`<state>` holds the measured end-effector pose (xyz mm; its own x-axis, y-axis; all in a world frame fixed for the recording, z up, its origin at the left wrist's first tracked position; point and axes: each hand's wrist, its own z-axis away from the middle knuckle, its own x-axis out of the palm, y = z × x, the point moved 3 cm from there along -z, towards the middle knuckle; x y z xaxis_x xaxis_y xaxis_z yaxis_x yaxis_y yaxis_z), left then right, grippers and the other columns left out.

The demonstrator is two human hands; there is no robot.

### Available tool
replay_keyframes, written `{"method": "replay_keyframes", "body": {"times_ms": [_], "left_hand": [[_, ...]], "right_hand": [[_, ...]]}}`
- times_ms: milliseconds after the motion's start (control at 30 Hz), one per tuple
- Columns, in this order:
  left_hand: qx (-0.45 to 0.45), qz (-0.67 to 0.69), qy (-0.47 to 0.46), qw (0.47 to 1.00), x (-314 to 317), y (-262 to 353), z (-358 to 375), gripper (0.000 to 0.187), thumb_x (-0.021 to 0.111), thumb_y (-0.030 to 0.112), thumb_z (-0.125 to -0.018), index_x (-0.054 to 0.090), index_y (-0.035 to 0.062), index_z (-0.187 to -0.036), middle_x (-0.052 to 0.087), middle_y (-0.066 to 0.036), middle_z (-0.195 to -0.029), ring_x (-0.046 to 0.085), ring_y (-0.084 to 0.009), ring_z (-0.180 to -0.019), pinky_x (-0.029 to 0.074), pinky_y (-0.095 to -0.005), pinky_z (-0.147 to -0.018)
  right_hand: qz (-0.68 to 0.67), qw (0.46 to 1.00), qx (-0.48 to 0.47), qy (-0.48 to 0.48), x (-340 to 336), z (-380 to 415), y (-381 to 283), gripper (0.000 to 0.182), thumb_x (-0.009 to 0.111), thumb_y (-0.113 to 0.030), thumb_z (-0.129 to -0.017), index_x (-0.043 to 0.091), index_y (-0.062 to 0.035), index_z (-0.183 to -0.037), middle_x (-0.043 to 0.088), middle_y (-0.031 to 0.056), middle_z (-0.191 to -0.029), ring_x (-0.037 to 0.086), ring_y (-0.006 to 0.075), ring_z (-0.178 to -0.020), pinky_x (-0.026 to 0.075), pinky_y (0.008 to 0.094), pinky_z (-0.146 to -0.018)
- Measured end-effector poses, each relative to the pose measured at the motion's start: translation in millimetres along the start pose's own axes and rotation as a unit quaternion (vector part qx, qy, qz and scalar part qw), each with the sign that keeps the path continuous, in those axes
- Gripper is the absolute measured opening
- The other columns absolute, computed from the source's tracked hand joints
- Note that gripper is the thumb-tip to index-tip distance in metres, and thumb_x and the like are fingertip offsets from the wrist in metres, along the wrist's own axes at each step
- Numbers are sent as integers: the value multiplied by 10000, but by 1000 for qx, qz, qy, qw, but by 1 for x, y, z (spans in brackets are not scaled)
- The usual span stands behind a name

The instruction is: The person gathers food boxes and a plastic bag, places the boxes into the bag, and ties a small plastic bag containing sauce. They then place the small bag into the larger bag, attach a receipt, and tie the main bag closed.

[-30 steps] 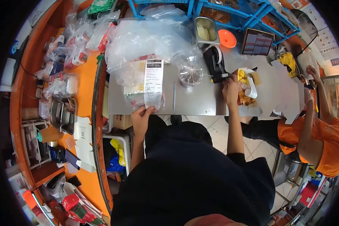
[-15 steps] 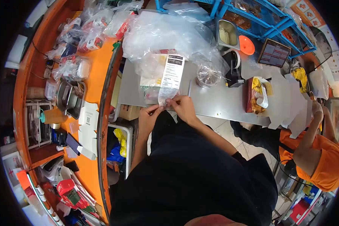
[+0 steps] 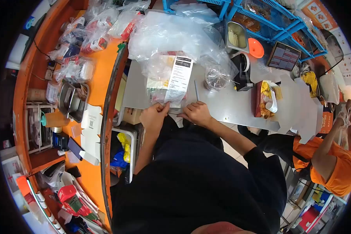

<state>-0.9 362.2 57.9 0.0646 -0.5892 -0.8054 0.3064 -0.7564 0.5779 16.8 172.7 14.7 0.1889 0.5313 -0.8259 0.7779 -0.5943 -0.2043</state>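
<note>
A long printed receipt lies over a clear plastic bag of packed items on the metal table. My left hand is closed in a pinch at the receipt's lower left end, by the table's front edge. My right hand is a little to the right, apart from the receipt, its fingers curled and pressed together. Whatever it may hold is too small to make out. Just beyond its knuckles a thin grey pen-like stick lies on the table.
Clear plastic bags pile up behind. A wrapped round container, a black tape dispenser and an open food box stand rightward. A tablet leans by blue crates. A co-worker in orange works at right; an orange counter borders the left.
My right hand has come off the receipt's lower end and moved right. My left hand stays at that end. The co-worker's hands have moved up and right.
</note>
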Motion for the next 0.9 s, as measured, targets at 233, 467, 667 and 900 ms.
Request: {"method": "replay_keyframes", "body": {"times_ms": [233, 467, 667, 900], "left_hand": [[-8, 230, -299, 926, -81, 30, 11, 441, 683, 408, -879, 687, 0, -712, 638, -37, -570, 633, -99, -542, 456, -229, -514], [383, 259, -54, 885, -99, 170, -23, 299, 763, 184, -815, 696, -18, -1025, 709, -79, -983, 648, -126, -914, 501, -278, -766], [474, 343, 5, 811, -118, 217, -44, 345, 736, 66, -812, 669, 14, -1146, 736, -124, -915, 686, -153, -771, 523, -281, -715], [261, 743, -236, 569, -182, 182, -39, 182, 768, 75, -785, 635, -9, -876, 624, -33, -761, 594, -127, -726, 471, -250, -740]], "right_hand": [[68, 957, 210, 188, -116, -56, 76, 222, 729, -129, -744, 679, -25, -934, 638, 114, -871, 599, 301, -750, 466, 371, -688], [-228, 930, 185, 223, -163, -69, 72, 222, 605, 68, -756, 727, -26, -916, 652, 86, -839, 622, 191, -797, 473, 286, -711], [-349, 869, 182, 299, -239, -148, 31, 294, 685, 51, -801, 677, -23, -1085, 671, 25, -810, 633, 75, -753, 458, 181, -646], [-640, 738, 82, 197, -238, -223, -5, 342, 584, -45, -913, 529, -85, -1248, 699, 97, -797, 706, 220, -686, 549, 201, -521]]}}
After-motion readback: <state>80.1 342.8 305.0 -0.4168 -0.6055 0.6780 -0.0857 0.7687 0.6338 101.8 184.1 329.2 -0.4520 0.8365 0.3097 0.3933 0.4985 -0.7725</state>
